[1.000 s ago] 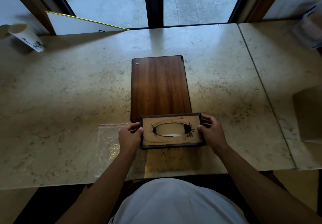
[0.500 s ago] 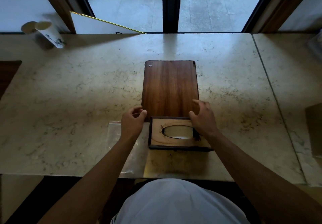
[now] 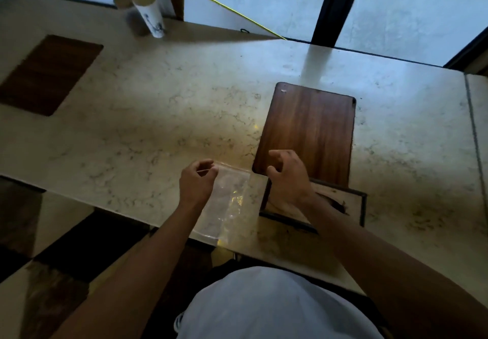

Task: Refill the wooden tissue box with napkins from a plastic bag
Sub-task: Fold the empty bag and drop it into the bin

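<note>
The wooden tissue box (image 3: pixel 353 204) lies near the table's front edge, its oval slot mostly hidden under my right forearm. A clear plastic bag (image 3: pixel 229 201) lies flat just left of the box, reaching to the table edge. My left hand (image 3: pixel 196 183) hovers over the bag's far left corner with fingers curled; whether it pinches the bag is unclear. My right hand (image 3: pixel 286 177) hangs over the box's left end, fingers apart and holding nothing.
A dark wooden board (image 3: pixel 309 130) lies just behind the box. A second dark board (image 3: pixel 47 74) sits at the far left. A paper cup (image 3: pixel 149 15) and a white panel (image 3: pixel 219 19) stand at the back by the glass door.
Both hands let go of the tissue box, which now rests on the table. They moved left toward the plastic bag, and the view swung left.
</note>
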Demonstrator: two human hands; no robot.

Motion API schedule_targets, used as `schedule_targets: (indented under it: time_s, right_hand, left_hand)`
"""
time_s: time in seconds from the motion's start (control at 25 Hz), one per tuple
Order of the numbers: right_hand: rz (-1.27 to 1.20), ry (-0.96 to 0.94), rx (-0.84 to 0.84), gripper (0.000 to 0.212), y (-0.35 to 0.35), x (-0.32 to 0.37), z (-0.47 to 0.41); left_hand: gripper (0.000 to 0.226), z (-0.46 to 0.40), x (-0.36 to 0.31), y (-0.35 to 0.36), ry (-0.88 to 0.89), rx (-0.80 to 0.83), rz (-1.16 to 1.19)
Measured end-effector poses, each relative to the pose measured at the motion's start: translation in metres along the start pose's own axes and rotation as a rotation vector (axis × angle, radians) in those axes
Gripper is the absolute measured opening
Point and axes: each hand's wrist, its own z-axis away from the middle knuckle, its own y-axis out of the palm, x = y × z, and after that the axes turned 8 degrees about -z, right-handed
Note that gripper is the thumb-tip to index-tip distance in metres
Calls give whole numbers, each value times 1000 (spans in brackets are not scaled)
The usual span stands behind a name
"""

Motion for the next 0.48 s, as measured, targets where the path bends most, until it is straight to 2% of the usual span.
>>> schedule_targets:
  time_s: [0.24,0.48]
  right_hand:
    - [51,-6,170,39,54,21,2]
    - [166,231,251,45,88,16,13]
  left_hand:
    - [22,-6,36,-21,-92,-28,-13]
    - [27,-12,71,-24,-152,92,-206]
